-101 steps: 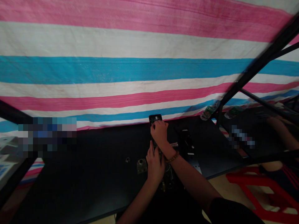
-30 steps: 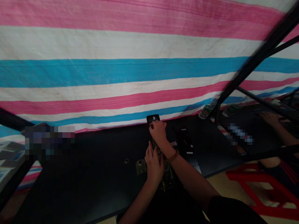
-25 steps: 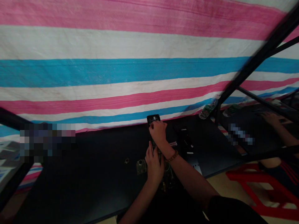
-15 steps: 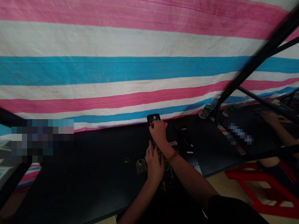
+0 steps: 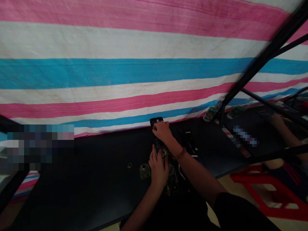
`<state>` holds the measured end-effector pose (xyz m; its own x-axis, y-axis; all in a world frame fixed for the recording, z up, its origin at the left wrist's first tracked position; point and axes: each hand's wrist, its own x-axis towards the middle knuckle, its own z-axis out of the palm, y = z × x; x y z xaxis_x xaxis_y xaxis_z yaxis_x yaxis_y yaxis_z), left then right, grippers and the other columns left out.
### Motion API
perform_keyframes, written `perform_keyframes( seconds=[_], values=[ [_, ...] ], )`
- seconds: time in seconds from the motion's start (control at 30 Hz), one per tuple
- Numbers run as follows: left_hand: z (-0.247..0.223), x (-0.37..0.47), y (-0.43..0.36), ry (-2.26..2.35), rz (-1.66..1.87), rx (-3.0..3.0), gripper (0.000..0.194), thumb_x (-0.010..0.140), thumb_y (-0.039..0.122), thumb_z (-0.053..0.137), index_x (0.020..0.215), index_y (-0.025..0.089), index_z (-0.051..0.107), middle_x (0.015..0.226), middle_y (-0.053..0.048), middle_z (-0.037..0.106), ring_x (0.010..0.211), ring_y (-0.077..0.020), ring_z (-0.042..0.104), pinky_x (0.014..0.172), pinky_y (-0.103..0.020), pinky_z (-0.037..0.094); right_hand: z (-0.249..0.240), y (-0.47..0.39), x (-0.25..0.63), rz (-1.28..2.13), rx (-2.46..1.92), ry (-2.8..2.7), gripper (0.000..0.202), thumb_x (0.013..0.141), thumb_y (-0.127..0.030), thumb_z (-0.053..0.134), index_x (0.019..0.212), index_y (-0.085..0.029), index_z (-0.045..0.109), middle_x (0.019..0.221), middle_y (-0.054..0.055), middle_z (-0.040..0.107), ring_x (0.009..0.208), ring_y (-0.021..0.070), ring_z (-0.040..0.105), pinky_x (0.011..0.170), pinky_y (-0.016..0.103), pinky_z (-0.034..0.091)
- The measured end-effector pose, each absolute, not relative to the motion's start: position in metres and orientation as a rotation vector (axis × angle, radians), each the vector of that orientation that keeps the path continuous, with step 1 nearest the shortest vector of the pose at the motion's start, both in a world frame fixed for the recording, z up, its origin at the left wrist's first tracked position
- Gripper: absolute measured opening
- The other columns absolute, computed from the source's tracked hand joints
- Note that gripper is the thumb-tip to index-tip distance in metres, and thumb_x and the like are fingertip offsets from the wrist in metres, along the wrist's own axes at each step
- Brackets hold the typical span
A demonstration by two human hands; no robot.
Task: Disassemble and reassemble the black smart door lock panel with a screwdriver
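Observation:
A slim black phone-shaped device (image 5: 156, 121), its inner parts exposed at the top end, lies near the table's back edge. My left hand (image 5: 158, 166) straddles its lower end, fingers along the left edge and thumb on the other side. A round metal part (image 5: 164, 152) shows between thumb and forefinger. Over the device's upper half, my right hand (image 5: 162, 131) has its fingers pinched together; whatever they hold is hidden. Left of my left hand sit a flat metal piece with a round hole (image 5: 144, 171) and a small metal ring-like part (image 5: 130, 165).
Dark metal parts (image 5: 169, 190) lie below my hands. Right of them is a black flat item (image 5: 190, 142). Plastic bottles (image 5: 211, 113) stand by a black frame post (image 5: 222, 112). Another person's arm (image 5: 286, 130) reaches over the neighbouring table, near a red stool (image 5: 260, 195).
The view has shifted slightly. My right hand has turned a little and moved slightly against the device, uncovering the round metal part below it. My left hand keeps its place.

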<state>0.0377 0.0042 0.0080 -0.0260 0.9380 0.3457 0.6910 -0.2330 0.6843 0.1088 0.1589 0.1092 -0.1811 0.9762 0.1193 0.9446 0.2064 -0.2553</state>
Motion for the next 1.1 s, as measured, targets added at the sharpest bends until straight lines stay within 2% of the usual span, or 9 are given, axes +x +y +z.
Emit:
perform_keyframes(
  seconds=[0.37, 0.53, 0.77, 1.1],
  values=[
    [0.007, 0.038, 0.004, 1.725, 1.133, 1.959, 0.04, 0.099, 0.025, 0.05, 0.138, 0.017, 0.056, 0.163, -0.021, 0.033, 0.141, -0.037, 0.042, 0.109, -0.058, 0.043, 0.1, 0.148, 0.116, 0.113, -1.742, -2.189, 0.02, 0.101, -0.027, 0.052, 0.092, -0.017, 0.067, 0.098, 0.01, 0.074, 0.102, 0.0249, 0.063, 0.094, 0.039, 0.033],
    [0.007, 0.038, 0.004, 1.727, 1.143, 1.958, 0.039, 0.099, 0.025, 0.05, 0.137, 0.018, 0.056, 0.163, -0.021, 0.035, 0.141, -0.0371, 0.043, 0.108, -0.059, 0.043, 0.093, 0.144, 0.126, 0.113, -1.568, -2.093, 0.016, 0.101, -0.023, 0.054, 0.106, -0.018, 0.067, 0.097, 0.007, 0.076, 0.097, 0.0221, 0.066, 0.096, 0.036, 0.035],
    [0.007, 0.038, 0.005, 1.722, 1.152, 1.948, 0.038, 0.099, 0.025, 0.051, 0.136, 0.019, 0.057, 0.162, -0.02, 0.035, 0.141, -0.0366, 0.044, 0.109, -0.058, 0.043, 0.076, 0.145, 0.127, 0.167, -1.474, -1.99, 0.018, 0.094, -0.014, 0.06, 0.104, -0.017, 0.074, 0.105, 0.009, 0.077, 0.102, 0.0243, 0.066, 0.093, 0.036, 0.041],
    [0.009, 0.038, 0.005, 1.714, 1.13, 1.944, 0.04, 0.099, 0.026, 0.05, 0.139, 0.018, 0.055, 0.163, -0.02, 0.033, 0.142, -0.0376, 0.042, 0.109, -0.059, 0.043, 0.077, 0.147, 0.12, 0.079, -1.586, -1.986, 0.017, 0.095, -0.015, 0.056, 0.095, -0.02, 0.073, 0.095, 0.007, 0.074, 0.097, 0.0242, 0.061, 0.091, 0.038, 0.035]
  ],
)
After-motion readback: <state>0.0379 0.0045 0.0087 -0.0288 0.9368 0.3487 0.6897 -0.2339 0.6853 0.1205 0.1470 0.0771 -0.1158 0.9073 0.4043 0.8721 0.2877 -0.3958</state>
